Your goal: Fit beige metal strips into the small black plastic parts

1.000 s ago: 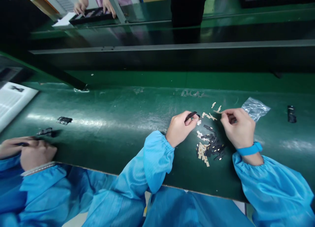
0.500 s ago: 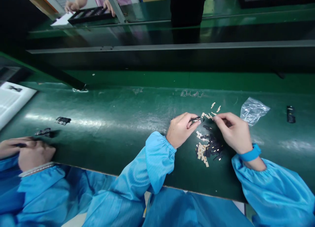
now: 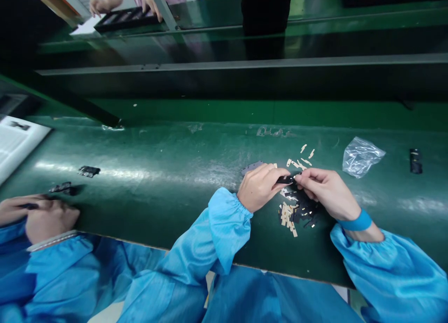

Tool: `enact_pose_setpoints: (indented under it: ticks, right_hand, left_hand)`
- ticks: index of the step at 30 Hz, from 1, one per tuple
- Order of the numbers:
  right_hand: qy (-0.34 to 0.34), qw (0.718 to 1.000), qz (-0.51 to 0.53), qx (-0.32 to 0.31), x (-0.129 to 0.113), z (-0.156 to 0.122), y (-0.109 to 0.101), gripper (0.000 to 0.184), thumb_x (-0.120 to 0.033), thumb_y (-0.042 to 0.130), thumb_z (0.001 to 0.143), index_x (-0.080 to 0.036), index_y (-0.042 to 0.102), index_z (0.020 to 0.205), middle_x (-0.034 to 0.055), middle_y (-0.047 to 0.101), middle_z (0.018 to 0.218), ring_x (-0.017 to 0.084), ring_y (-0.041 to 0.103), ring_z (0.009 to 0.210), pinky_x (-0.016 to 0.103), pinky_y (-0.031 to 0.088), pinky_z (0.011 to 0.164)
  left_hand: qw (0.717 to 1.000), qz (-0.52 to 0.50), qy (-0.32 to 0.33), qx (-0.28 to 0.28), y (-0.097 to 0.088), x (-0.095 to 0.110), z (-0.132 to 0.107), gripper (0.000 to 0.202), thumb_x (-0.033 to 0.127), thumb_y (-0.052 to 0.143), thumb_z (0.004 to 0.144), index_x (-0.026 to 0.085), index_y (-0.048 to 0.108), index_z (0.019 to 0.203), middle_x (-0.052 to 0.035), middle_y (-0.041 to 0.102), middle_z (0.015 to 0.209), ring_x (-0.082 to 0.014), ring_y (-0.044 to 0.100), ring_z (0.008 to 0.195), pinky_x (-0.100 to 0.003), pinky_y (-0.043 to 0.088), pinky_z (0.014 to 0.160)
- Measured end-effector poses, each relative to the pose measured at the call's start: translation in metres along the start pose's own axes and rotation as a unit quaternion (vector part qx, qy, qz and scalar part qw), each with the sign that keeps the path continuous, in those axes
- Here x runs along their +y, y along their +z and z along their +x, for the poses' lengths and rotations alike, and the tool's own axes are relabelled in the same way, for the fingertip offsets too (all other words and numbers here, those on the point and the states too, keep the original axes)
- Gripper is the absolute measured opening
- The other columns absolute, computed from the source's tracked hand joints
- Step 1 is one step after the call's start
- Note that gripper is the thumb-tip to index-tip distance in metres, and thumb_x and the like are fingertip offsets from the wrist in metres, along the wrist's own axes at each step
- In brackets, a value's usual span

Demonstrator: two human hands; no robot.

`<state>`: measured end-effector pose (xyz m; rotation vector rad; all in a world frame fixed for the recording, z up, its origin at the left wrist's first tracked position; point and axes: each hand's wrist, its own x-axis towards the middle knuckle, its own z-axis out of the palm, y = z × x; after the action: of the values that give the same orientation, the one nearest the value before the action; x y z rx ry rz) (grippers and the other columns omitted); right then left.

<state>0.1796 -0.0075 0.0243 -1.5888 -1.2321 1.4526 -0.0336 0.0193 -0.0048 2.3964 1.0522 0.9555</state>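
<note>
Head view: left hand (image 3: 261,187), right of frame centre, fingers grasping one small black part (image 3: 285,179); right hand (image 3: 325,190), beside it, fingertips pinched at the part's right end, their hold too small to tell; green table (image 3: 157,211); below the hands, pile of black and cream strips (image 3: 297,213); above, loose cream strips (image 3: 306,162); right of frame, clear plastic bag (image 3: 362,157)

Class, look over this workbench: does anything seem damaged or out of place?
Yes: a pale, ragged patch on the green bench top, beyond the left hand. It looks odd against the smoother surface around it, possibly wear or residue.
</note>
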Motion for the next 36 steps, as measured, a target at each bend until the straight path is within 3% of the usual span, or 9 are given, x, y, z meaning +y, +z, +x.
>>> enact_pose_setpoints:
  ticks: [3,6,11,16,20,25,31,33,36]
  right_hand:
    - [0.006,1.000,0.029,-0.002,0.001,0.001,-0.002,0.043,-0.055,0.083,0.076,-0.017,0.065,0.069,-0.0047,0.048,0.051,0.007,0.038,0.047,0.021,0.027,0.043]
    - [-0.011,0.997,0.054,0.046,0.003,0.002,-0.003,0.039,-0.051,0.087,0.073,-0.017,0.066,0.069,-0.0039,0.052,0.053,0.007,0.040,0.047,0.021,0.029,0.043]
    - [-0.064,0.986,0.082,0.132,0.010,0.005,0.000,0.028,-0.043,0.085,0.077,-0.019,0.073,0.083,-0.0032,0.057,0.056,0.010,0.047,0.049,0.023,0.037,0.045]
    - [-0.119,0.976,0.114,0.146,0.018,0.006,0.004,0.020,-0.041,0.080,0.084,-0.022,0.075,0.088,0.0004,0.067,0.067,0.013,0.052,0.054,0.027,0.042,0.050]
    - [-0.136,0.971,0.121,0.153,0.019,0.007,0.004,0.019,-0.040,0.079,0.085,-0.023,0.074,0.088,0.0015,0.070,0.073,0.013,0.053,0.054,0.028,0.043,0.050]
    - [-0.146,0.967,0.127,0.164,0.018,0.005,0.005,0.019,-0.038,0.083,0.083,-0.023,0.074,0.089,0.0017,0.072,0.075,0.013,0.055,0.054,0.028,0.045,0.050]
    - [-0.153,0.964,0.086,0.200,0.009,-0.002,0.020,0.024,-0.038,0.086,0.077,-0.021,0.072,0.087,-0.0011,0.067,0.064,0.012,0.056,0.049,0.028,0.050,0.047]
    - [-0.144,0.966,0.076,0.202,0.006,-0.003,0.025,0.027,-0.039,0.087,0.076,-0.021,0.070,0.082,-0.0020,0.064,0.061,0.012,0.057,0.048,0.026,0.050,0.047]
    - [-0.134,0.967,0.075,0.203,0.005,-0.001,0.029,0.028,-0.041,0.086,0.076,-0.020,0.067,0.079,-0.0016,0.064,0.059,0.012,0.057,0.047,0.026,0.051,0.046]
  left_hand:
    - [0.999,-0.026,-0.023,-0.010,0.000,0.000,0.001,0.028,0.045,0.060,0.099,0.021,0.069,0.112,-0.0058,0.070,0.093,-0.0174,0.066,0.087,-0.029,0.051,0.085]
    - [0.987,-0.111,-0.115,-0.026,0.000,0.005,0.006,0.042,0.053,0.070,0.091,0.020,0.065,0.118,-0.0022,0.065,0.086,-0.0158,0.062,0.077,-0.030,0.052,0.080]
    - [0.873,-0.391,-0.292,-0.025,-0.001,0.012,0.015,0.039,0.047,0.035,0.107,0.018,0.060,0.117,-0.0016,0.063,0.080,-0.0134,0.060,0.069,-0.028,0.052,0.071]
    - [0.883,-0.365,-0.294,-0.006,-0.005,0.010,0.018,0.026,0.035,0.054,0.099,0.018,0.073,0.097,-0.0073,0.070,0.111,-0.0188,0.064,0.108,-0.031,0.051,0.096]
    - [0.846,-0.430,-0.316,0.009,-0.003,0.009,0.017,0.023,0.032,0.065,0.092,0.017,0.072,0.108,-0.0057,0.073,0.104,-0.0149,0.068,0.090,-0.027,0.053,0.081]
    - [0.806,-0.470,-0.359,0.039,0.002,0.011,0.017,0.019,0.020,0.075,0.082,0.016,0.064,0.097,-0.0025,0.072,0.091,-0.0113,0.070,0.078,-0.023,0.053,0.073]
    - [0.746,-0.513,-0.421,0.051,0.010,0.015,0.018,0.024,0.031,0.073,0.089,0.014,0.058,0.098,-0.0057,0.075,0.082,-0.0153,0.075,0.074,-0.025,0.058,0.067]
    - [0.743,-0.520,-0.419,0.049,0.014,0.018,0.017,0.024,0.034,0.069,0.093,0.016,0.054,0.100,-0.0055,0.075,0.083,-0.0159,0.076,0.075,-0.026,0.059,0.068]
    - [0.770,-0.501,-0.394,0.039,0.019,0.025,0.016,0.022,0.036,0.063,0.097,0.016,0.053,0.099,-0.0033,0.072,0.081,-0.0148,0.075,0.074,-0.025,0.059,0.068]
